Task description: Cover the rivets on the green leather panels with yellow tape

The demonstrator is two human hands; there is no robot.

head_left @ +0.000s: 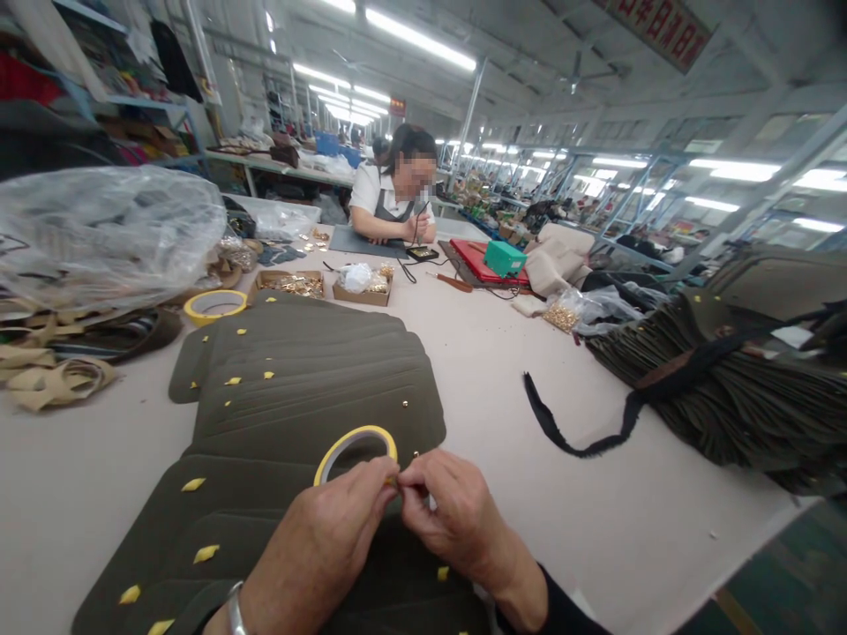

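My left hand (324,529) is closed, its thumb and fingers pressed together beside a roll of yellow tape (363,431) that it appears to hold. Fingertip to fingertip with it, my right hand (456,507) pinches something small that the fingers hide. Both are above stacked, overlapping dark green fabric pieces (371,353). Small bits of yellow tape (206,553) are stuck across the fabric. A tiny gold-coloured stud (405,403) shows on the upper piece, and a shiny bit of metal (416,455) is just behind my right fingers.
Another yellow tape roll (215,305) lies beyond the fabric, near cardboard boxes of small metal parts (291,284). A black strap (582,450) trails from a dark green stack (715,388) at right. Across the table sits a co-worker (390,198), near a green box (505,258).
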